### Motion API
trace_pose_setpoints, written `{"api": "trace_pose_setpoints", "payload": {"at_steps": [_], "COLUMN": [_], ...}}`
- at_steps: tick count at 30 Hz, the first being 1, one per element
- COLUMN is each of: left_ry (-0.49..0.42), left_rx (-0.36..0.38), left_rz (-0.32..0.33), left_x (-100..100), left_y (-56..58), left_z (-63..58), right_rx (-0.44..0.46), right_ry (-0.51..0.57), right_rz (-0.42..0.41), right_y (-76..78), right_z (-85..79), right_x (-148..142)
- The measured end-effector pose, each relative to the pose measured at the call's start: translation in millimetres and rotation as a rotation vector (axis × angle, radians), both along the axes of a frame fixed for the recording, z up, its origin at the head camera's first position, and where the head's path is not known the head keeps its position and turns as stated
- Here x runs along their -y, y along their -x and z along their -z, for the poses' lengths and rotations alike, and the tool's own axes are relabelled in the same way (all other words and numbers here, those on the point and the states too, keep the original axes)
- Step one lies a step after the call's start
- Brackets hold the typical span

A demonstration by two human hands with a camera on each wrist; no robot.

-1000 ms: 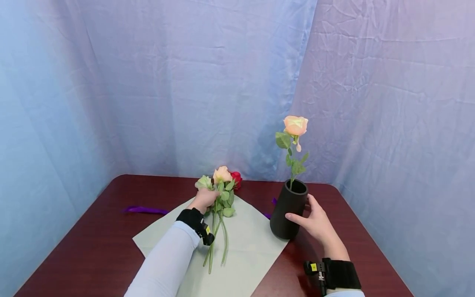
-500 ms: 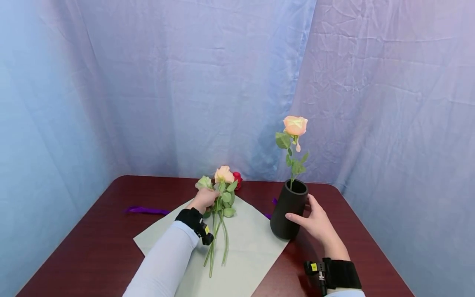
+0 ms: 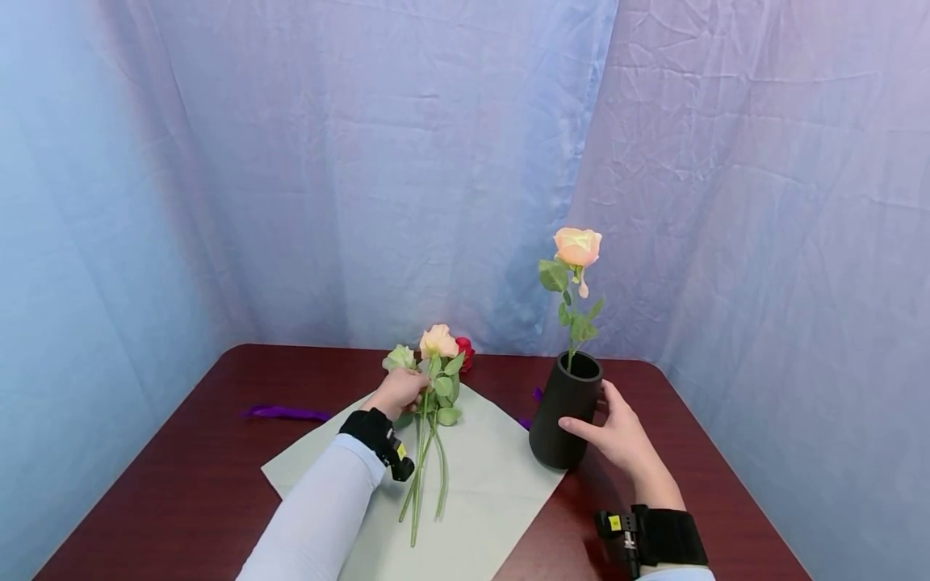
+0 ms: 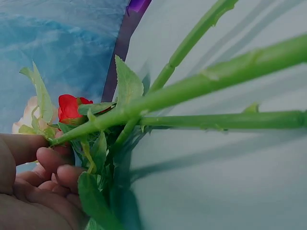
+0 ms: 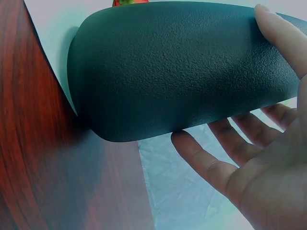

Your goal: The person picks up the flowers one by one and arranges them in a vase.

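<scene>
Since a second ago, the longest stem's end (image 3: 414, 532) has slid a little down the pale paper (image 3: 479, 476), and the left wrist has edged leftward. The left wrist's view gives us what the head view half hides: the left hand (image 3: 395, 391) pinches a green stem (image 4: 192, 88) between thumb and finger. From the right wrist we see the right hand (image 3: 621, 436) grasping the black vase (image 3: 563, 420), thumb opposite spread fingers. Only the head view shows the peach rose (image 3: 577, 247) standing in it. The left forearm reaches diagonally across the paper.
</scene>
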State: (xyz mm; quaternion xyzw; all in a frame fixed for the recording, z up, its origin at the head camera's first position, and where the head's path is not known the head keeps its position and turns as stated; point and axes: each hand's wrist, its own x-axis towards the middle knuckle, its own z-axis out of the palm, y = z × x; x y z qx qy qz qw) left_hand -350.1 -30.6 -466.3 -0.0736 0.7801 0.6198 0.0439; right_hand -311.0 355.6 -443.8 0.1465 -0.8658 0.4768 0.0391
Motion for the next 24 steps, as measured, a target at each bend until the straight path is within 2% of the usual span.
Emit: {"api": "trace_pose_setpoints", "payload": {"at_steps": [13, 24], "left_ry": [-0.104, -0.177], "left_rx": [-0.021, -0.035], "left_rz": [-0.005, 0.028], "left_x": [7.1, 11.8], "left_y": [2.3, 3.4], "left_z": [2.8, -4.2], "right_rx": [-0.009, -0.036], "right_ry": [-0.01, -0.025], "right_rz": [0.001, 0.01], "right_y": [0.6, 2.7], "right_z": [-0.1, 2.6], "right_x": [0.9, -0.5]}}
